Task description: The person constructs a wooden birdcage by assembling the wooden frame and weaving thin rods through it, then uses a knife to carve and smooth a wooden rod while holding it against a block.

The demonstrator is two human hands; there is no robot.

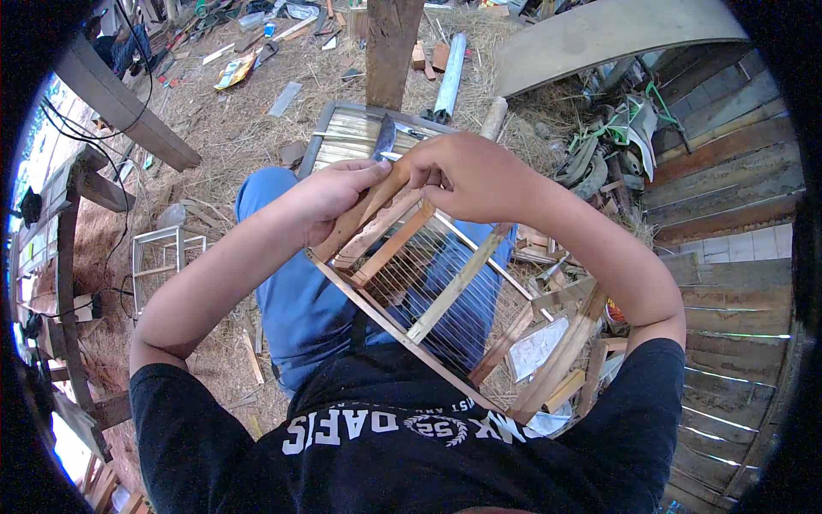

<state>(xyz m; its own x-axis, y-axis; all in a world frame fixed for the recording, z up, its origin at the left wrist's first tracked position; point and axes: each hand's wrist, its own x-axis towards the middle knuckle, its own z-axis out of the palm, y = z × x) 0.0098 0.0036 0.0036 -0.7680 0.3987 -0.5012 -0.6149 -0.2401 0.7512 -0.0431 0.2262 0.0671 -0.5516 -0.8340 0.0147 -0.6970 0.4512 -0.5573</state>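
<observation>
A wooden cage (455, 295) with thin wire bars and wooden slats rests tilted across my lap. My left hand (342, 195) is closed around the wooden board along its far left side, thumb laid over the top. At the far end of that board, my right hand (479, 176) is closed with its fingers curled in; what they pinch is hidden. A small pale pointed piece (391, 156) shows between the two hands. Just beyond it is a dark blade-like strip (384, 137), partly covered by my hands.
A slatted wooden panel (347, 128) lies beyond my knees, before a wooden post (392, 51). Wood scraps and straw litter the ground. A small white stool frame (167, 248) stands left. On the right are a plank wall (728, 291), a curved sheet (616, 38) and wooden pieces (556, 351).
</observation>
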